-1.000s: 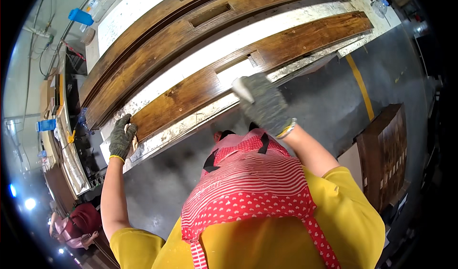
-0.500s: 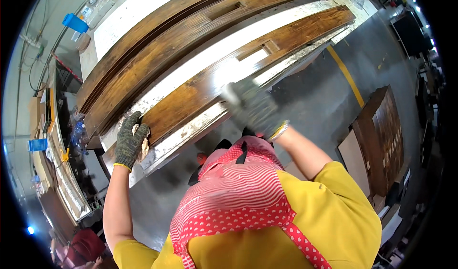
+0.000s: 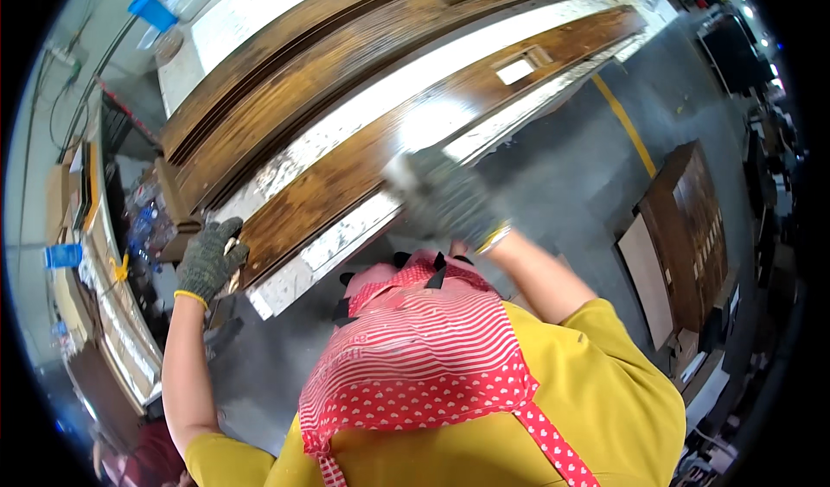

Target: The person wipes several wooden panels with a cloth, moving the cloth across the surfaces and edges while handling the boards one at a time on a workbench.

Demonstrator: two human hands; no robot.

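Note:
A long, brown-stained wooden board [image 3: 346,171] with a rectangular cut-out lies along the near edge of a white worktable. My left hand [image 3: 207,262], in a dark grey-green knit glove with a yellow cuff, is closed at the board's left end. A pale scrap [image 3: 231,246] shows by its thumb. My right hand [image 3: 450,197], gloved alike, is smeared by motion over the board's near edge, around its middle. Its fingers are bent round a pale, blurred thing that I cannot make out. Bright glare lies on the board just beyond this hand.
More stained boards [image 3: 363,63] lie parallel on the far side of the worktable [image 3: 324,249]. A blue cup [image 3: 152,10] and clear bottles stand at far left. Brown panels [image 3: 683,245] lean at right beyond the grey floor. A cluttered shelf [image 3: 108,314] runs along the left.
The view has shifted a little. My left hand has moved left to the board's end. My right hand, blurred in both frames, has shifted slightly left along the board.

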